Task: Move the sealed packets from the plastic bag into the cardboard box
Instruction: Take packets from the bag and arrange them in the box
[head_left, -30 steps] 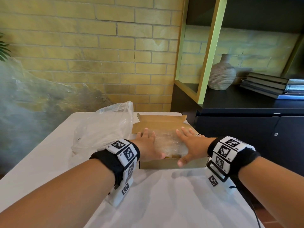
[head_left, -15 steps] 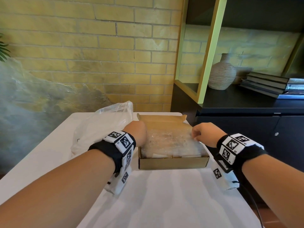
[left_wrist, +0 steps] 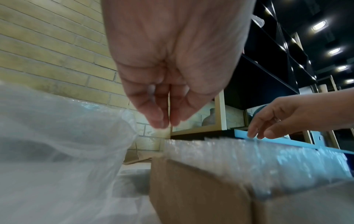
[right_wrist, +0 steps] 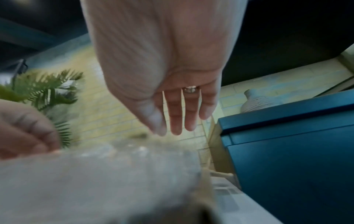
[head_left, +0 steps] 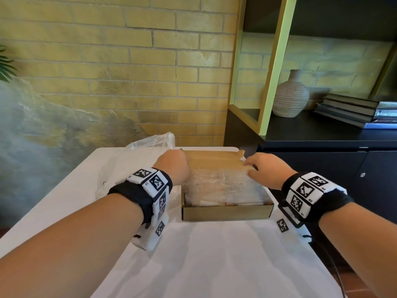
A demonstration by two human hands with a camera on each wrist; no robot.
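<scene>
Left hand [head_left: 175, 166] grip loose, empty, right hand [head_left: 265, 168] likewise, one cardboard box [head_left: 225, 211] of sealed packets [head_left: 223, 188], one plastic bag [head_left: 137, 160]

You have open table [head_left: 214, 261] on the near side of the box [head_left: 225, 212]. The bag [head_left: 133, 162] crowds its left side, the dark cabinet [head_left: 335, 166] stands close on its right, and the upright flap [head_left: 212, 158] blocks the far side.

Clear sealed packets [head_left: 223, 186] flat inside open cardboard box [head_left: 227, 212], crumpled plastic bag [head_left: 137, 160] just left.
</scene>
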